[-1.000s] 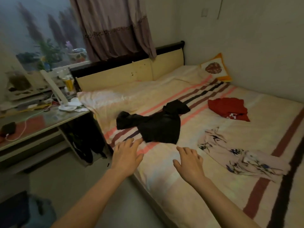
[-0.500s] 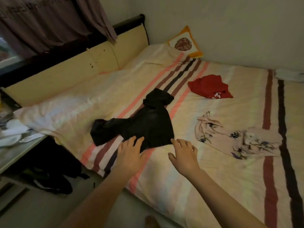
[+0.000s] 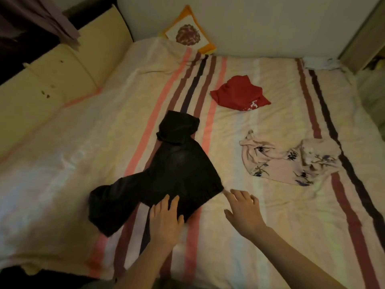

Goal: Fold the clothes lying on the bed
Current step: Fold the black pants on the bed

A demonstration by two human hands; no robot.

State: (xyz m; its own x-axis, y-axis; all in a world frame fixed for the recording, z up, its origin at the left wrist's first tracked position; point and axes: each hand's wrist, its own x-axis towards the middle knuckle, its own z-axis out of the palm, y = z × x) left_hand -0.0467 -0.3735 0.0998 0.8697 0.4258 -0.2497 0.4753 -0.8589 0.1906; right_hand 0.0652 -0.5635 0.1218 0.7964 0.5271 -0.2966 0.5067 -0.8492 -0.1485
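Note:
A black garment (image 3: 166, 174) lies crumpled and spread on the striped bed sheet (image 3: 83, 163) in the middle of the view. My left hand (image 3: 165, 221) lies flat with straight fingers on the garment's near edge. My right hand (image 3: 242, 209) hovers open just right of the garment's near right corner, its fingertips almost touching the cloth. A red garment (image 3: 237, 94) lies bunched farther back. A pale floral garment (image 3: 291, 161) lies crumpled to the right.
A cushion with an orange border (image 3: 187, 34) leans against the wall at the head of the bed. The padded headboard (image 3: 52, 69) runs along the left. A curtain (image 3: 52, 17) hangs at the top left. Some white things (image 3: 318, 62) lie at the far right corner.
The view has moved closer over the bed. Both hands have reached forward; my left hand now rests on the black garment and my right hand is by its corner.

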